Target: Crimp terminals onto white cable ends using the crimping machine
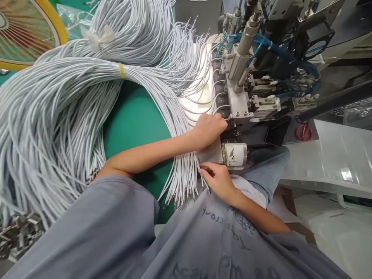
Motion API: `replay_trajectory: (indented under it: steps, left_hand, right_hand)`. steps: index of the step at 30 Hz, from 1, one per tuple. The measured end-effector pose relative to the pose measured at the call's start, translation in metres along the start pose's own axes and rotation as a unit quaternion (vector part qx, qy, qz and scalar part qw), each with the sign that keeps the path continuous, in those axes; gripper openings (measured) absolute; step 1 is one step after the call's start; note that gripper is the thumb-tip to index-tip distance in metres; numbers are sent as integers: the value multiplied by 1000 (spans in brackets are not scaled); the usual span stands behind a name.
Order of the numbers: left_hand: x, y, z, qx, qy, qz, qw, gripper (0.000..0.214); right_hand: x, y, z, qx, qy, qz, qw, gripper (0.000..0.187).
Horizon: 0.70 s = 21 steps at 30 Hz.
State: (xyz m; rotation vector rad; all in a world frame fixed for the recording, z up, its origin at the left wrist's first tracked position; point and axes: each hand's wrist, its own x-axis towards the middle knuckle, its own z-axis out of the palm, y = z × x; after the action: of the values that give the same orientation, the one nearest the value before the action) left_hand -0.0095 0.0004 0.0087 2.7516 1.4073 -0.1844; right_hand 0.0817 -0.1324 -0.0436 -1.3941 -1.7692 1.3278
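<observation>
My left hand (210, 130) is closed at the near end of the row of dark slots (221, 88) on the machine. Its fingertips are turned away, so what they hold is hidden. Closer to my body, my right hand (219, 181) pinches a white cable (204, 181) near its end, at the edge of a loose bundle. The bundle of white cables (183, 170) passes under my left forearm, its stripped ends fanned out by my shirt. Several single white cables (222, 107) run into the slots beyond my left hand.
Big coils of white cable (66, 85) lie on the green table (139, 112), one bound with yellow tape (121, 70). A yellow-rimmed fan (62, 27) is at far left. The pneumatic machine (236, 69) rises ahead; a labelled cylinder (236, 155) and red-handled scissors (303, 132) are at right.
</observation>
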Motion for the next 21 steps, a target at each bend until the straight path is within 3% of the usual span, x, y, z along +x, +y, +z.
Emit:
replay_trajectory:
  steps: [5,8,10,12,17,21]
  left_hand:
    - [-3,4,-3,-17,21,12,1000,24]
    - [-14,15,-9,-79,89,122,985,25]
    - [-21,22,-10,-168,131,220,952,29]
    - [-26,25,-8,-265,136,273,915,33]
    - [-19,16,0,-380,138,221,887,35]
    - [-10,9,-2,-432,191,207,857,26]
  right_hand:
    - [0,-11,-3,-98,7,-12,995,11]
    - [-4,-15,-18,-55,23,9,998,14]
    - [-6,-14,-34,-23,29,7,999,17]
    - [-7,-12,-54,-4,65,7,998,19]
    - [1,-12,-86,97,284,-12,954,10]
    - [16,-16,-87,178,337,-38,924,27]
